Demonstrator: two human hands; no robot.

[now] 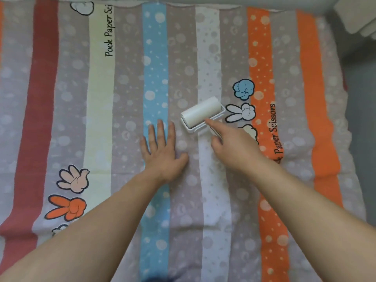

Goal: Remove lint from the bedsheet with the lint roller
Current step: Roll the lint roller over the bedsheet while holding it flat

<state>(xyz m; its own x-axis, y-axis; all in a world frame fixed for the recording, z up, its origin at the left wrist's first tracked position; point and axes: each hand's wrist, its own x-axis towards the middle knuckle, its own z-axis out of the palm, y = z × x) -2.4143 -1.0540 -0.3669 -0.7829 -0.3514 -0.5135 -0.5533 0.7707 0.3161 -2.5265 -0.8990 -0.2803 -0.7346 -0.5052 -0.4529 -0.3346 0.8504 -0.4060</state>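
- Both forearms reach in from the bottom edge of the head view, out over the bedsheet, which lies spread on the bed with its stripes running away from me.
- My left hand lies flat on the sheet, palm down, fingers straight and spread. It sits between the blue stripe and the pale stripe, holds nothing and pins the fabric.
- My right hand is wrapped round the handle of the lint roller, index finger stretched forward onto its white frame. Most of the handle is hidden under the hand.
- The drum lies on the sheet just beyond both hands, angled across the pale stripe and near a printed cartoon hand. It looks to be touching the cloth, but I cannot tell how firmly.
- I judge the step in hand to be a rolling stroke. To do it well, I would set the drum level so both ends bear on the cloth, and press down through that index finger.
- I would roll away from the pinning hand, so the cloth draws taut rather than bunching ahead of the drum.
- The left hand should sit near the stroke but out of its path.
- The stripes make ready lanes: one lane at a time, each pass overlapping its neighbour.
- Lint is too small to see here, so I cannot tell how much of the sheet is done. The drum's paper looks clean white.
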